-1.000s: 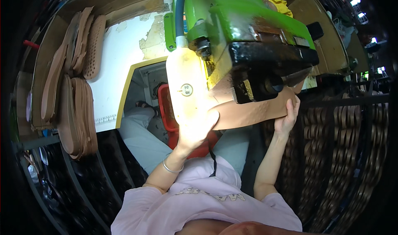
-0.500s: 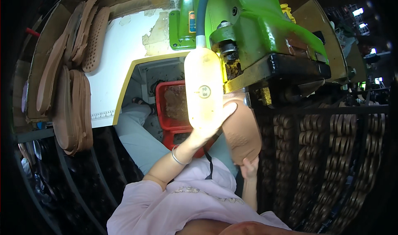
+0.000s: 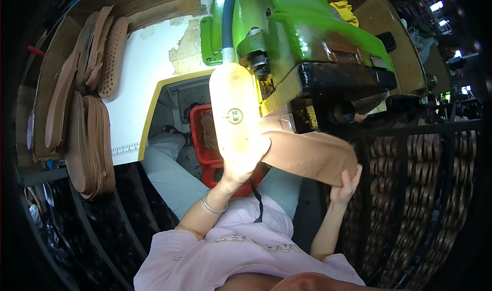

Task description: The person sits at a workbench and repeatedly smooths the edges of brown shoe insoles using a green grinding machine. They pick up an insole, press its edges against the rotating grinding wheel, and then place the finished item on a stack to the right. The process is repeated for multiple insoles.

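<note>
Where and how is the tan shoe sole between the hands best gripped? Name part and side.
Take the tan shoe sole by its right end's lower corner, probably best from the lower right, where the right hand holds it. This thin edge points away from the green machine; the left hand and glowing lamp crowd the left end.

A round, dark-ringed mark [image 3: 234, 116] with characters stands on the glowing lamp [image 3: 233, 91]; a ruler scale [image 3: 125, 149], too small to read, edges the desk [image 3: 139, 68]; folded lettering [image 3: 284, 248] crosses the pink shirt [image 3: 205, 260].
</note>
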`<state>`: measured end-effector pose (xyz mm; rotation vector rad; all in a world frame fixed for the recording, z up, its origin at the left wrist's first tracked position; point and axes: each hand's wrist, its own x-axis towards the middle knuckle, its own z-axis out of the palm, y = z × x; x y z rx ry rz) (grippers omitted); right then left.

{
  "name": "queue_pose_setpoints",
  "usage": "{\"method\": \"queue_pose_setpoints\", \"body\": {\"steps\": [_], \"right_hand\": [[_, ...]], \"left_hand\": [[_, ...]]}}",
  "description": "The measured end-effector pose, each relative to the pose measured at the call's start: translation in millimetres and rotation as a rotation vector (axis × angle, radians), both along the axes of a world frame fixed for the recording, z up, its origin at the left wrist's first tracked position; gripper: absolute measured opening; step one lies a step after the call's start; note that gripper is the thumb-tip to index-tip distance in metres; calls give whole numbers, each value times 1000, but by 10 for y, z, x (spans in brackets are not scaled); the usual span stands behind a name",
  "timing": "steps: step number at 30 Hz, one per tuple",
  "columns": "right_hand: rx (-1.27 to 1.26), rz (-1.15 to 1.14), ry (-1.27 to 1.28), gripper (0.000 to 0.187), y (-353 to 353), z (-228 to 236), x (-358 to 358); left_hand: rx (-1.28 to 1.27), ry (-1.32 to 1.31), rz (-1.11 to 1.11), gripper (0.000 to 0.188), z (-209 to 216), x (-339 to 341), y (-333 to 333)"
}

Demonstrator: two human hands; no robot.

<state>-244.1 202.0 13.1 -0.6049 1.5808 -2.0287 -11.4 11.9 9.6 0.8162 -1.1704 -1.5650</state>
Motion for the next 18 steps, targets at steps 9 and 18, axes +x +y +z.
{"method": "queue_pose_setpoints", "body": {"steps": [9,18], "right_hand": [[-30,185,1,30,-1064,268,-402],[-31,288,-126,28,-1343,169,119]], "left_hand": [[-208,-62,39,30,226,214,-31],[47,-110,-2,38,399,959,-44]]}}
